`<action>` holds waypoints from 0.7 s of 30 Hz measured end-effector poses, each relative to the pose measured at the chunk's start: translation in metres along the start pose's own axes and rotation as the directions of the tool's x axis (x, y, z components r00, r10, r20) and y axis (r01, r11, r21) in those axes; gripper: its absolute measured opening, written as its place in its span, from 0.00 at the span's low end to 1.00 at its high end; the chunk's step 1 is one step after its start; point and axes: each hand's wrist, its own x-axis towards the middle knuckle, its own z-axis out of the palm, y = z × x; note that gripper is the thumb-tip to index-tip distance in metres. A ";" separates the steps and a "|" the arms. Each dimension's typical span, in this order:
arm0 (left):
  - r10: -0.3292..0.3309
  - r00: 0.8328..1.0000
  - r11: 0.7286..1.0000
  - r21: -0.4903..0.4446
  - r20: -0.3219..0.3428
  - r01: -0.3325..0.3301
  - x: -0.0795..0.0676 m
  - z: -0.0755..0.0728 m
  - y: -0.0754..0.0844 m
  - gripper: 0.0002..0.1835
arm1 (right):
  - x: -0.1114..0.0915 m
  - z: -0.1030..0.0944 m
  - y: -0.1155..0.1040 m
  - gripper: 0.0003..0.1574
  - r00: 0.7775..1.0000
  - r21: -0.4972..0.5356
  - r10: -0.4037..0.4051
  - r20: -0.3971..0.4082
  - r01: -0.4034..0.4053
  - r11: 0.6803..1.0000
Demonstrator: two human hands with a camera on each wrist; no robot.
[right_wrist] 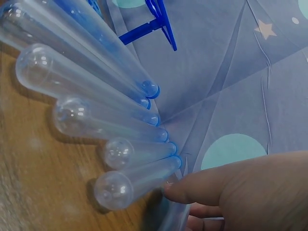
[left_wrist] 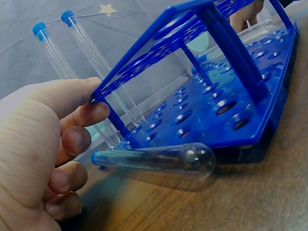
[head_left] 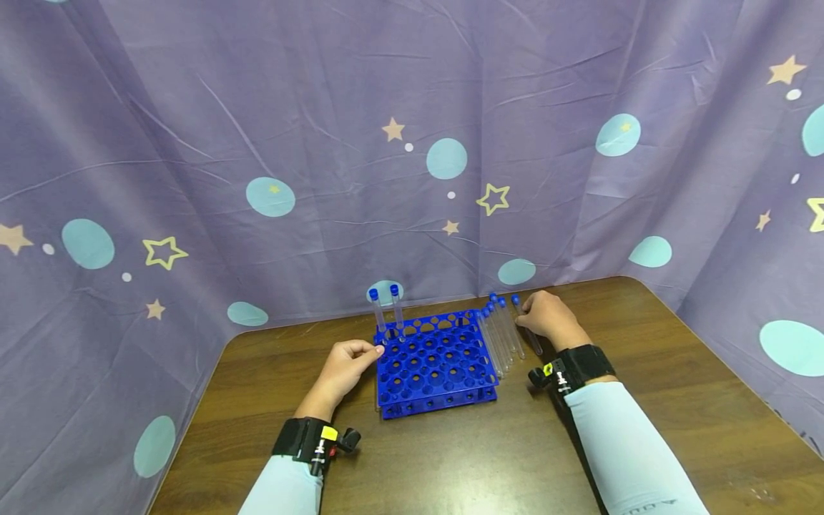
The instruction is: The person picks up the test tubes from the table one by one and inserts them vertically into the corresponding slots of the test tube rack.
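A blue test tube rack point(head_left: 438, 365) stands on the table, with two blue-capped test tubes point(head_left: 398, 307) upright in its far-left holes. My left hand point(head_left: 344, 368) pinches the left edge of the rack's top plate between thumb and index finger; in the left wrist view the other fingers of that hand point(left_wrist: 62, 144) are curled below. Past the rack's right side, my right hand point(head_left: 550, 320) pinches a blue-capped test tube point(head_left: 534, 343) lying on the table. That tube point(right_wrist: 175, 216) is mostly covered by the thumb and fingers in the right wrist view.
Several capped test tubes point(right_wrist: 96, 115) lie side by side along the rack's right side, caps toward the curtain. Another test tube point(left_wrist: 149, 161) lies by the rack's left side. A patterned purple curtain point(head_left: 335, 179) hangs behind the wooden table point(head_left: 444, 465).
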 end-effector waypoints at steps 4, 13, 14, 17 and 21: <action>0.012 1.000 1.000 0.003 -0.003 -0.012 0.001 0.001 -0.001 0.12 | 0.000 0.001 0.000 0.23 1.000 -0.001 0.010 -0.009 -0.010 1.000; 0.015 1.000 1.000 0.000 0.002 -0.015 0.002 0.000 -0.003 0.12 | -0.003 -0.004 -0.004 0.25 1.000 0.021 0.018 0.000 -0.018 1.000; 0.016 1.000 1.000 0.000 0.001 -0.016 0.002 0.000 -0.003 0.12 | -0.003 -0.005 -0.005 0.25 1.000 0.026 0.015 -0.001 -0.015 1.000; 0.017 1.000 1.000 -0.005 0.000 -0.017 0.002 0.000 -0.003 0.12 | -0.004 -0.007 -0.006 0.27 1.000 0.039 -0.004 -0.014 0.005 0.999; 0.016 1.000 1.000 -0.011 0.005 -0.016 0.003 0.000 -0.004 0.12 | -0.001 -0.010 -0.005 0.27 0.999 0.072 -0.016 -0.043 0.019 0.997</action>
